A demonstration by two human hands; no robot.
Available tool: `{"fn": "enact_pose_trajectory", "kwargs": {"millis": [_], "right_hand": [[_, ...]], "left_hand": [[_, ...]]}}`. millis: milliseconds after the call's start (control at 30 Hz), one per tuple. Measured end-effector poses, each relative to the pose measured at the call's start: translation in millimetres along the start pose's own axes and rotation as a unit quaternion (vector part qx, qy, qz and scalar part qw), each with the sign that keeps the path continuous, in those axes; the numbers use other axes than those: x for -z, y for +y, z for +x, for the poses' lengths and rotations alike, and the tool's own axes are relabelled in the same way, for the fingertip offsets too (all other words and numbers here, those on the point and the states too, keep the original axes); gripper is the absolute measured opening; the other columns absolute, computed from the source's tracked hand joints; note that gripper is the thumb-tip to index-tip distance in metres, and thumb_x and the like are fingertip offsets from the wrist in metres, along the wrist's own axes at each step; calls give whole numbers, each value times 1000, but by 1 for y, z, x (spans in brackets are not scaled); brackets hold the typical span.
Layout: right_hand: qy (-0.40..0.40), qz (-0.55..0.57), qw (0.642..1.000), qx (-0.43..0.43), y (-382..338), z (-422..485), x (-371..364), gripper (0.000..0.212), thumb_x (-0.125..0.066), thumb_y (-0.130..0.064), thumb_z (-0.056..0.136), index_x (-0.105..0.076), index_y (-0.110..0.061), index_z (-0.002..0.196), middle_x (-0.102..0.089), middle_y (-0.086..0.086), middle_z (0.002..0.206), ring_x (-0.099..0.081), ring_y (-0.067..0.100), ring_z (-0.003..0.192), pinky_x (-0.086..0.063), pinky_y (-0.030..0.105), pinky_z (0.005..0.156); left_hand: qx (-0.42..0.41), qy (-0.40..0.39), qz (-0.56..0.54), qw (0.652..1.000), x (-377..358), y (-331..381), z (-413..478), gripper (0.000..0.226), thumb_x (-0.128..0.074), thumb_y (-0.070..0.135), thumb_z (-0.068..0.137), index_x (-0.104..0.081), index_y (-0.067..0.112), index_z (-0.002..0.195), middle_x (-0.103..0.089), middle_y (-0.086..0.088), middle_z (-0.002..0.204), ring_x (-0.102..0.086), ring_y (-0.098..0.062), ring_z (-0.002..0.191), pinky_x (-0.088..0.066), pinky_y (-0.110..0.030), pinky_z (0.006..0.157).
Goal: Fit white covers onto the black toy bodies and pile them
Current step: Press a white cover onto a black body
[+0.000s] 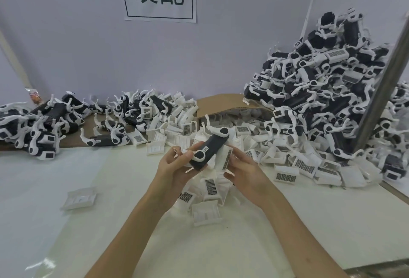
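Fitting white cover (226, 158) onto black toy body (211, 146), held above the table (106, 173).
Left hand (174, 167) curls round the body's lower end; right hand (245, 172) pinches the cover, touching the body's right side. Probably best: square the edges first, then press evenly. Finished pile (321, 105) well right.

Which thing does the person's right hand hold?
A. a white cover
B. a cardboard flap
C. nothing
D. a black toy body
A: the right hand pinches a white cover, held against the black toy body that the left hand grips.
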State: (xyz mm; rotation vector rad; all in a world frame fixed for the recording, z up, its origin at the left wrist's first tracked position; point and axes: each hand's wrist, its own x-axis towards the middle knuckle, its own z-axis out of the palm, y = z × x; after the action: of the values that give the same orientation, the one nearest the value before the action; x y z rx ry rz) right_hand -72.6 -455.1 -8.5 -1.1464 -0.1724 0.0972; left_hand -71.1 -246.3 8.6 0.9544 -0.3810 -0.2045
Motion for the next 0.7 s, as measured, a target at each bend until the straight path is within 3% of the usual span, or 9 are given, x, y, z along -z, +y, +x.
{"fn": "enact_pose_trajectory", "kwargs": {"millis": [67,167,300,500,600,700], "right_hand": [[6,-4,1000,-3,-1,0,-1,40,-51,-15,99,-57,-18,138,-64,4,111,-58,15,93,-42,29,78],[3,7,1000,-10,-2,0,-2,42,-50,-13,98,-53,-12,140,-61,9,122,-60,17,97,-42,31,78],[-26,10,1000,-11,-3,-2,-5,39,-54,-17,93,-56,-14,132,-64,9,113,-62,18,97,-43,31,75],[-43,-16,999,-6,-3,-4,-8,36,-54,-22,94,-59,-15,130,-68,8,113,-65,17,100,-48,30,78],[-42,-47,998,-1,-2,-6,-10,43,-56,-22,94,-56,-14,137,-67,11,124,-65,19,107,-51,30,78],[-45,-52,998,0,-4,-7,-12,43,-58,-24,93,-59,-15,136,-66,10,126,-65,19,109,-51,30,79]], "left_hand": [[-3,3,-4,1000,0,1,0,28,-66,15,85,-37,13,83,-65,-16,134,-63,-36,123,-58,-43,94],[-4,6,-7,1000,1,1,1,27,-66,16,85,-43,10,97,-65,-16,133,-62,-36,124,-58,-42,92],[-1,3,3,1000,-1,-1,0,45,-78,23,75,-43,10,99,-64,-17,135,-64,-37,121,-57,-45,95],[0,6,16,1000,-2,-2,-1,56,-81,23,71,-47,2,111,-64,-15,135,-66,-36,117,-58,-40,93],[5,-16,20,1000,-2,-3,-2,42,-80,18,73,-41,11,85,-65,-15,134,-65,-35,119,-59,-36,89],[6,-16,49,999,-3,-3,-3,37,-74,14,81,-36,14,80,-66,-13,132,-66,-33,118,-58,-34,89]]}}
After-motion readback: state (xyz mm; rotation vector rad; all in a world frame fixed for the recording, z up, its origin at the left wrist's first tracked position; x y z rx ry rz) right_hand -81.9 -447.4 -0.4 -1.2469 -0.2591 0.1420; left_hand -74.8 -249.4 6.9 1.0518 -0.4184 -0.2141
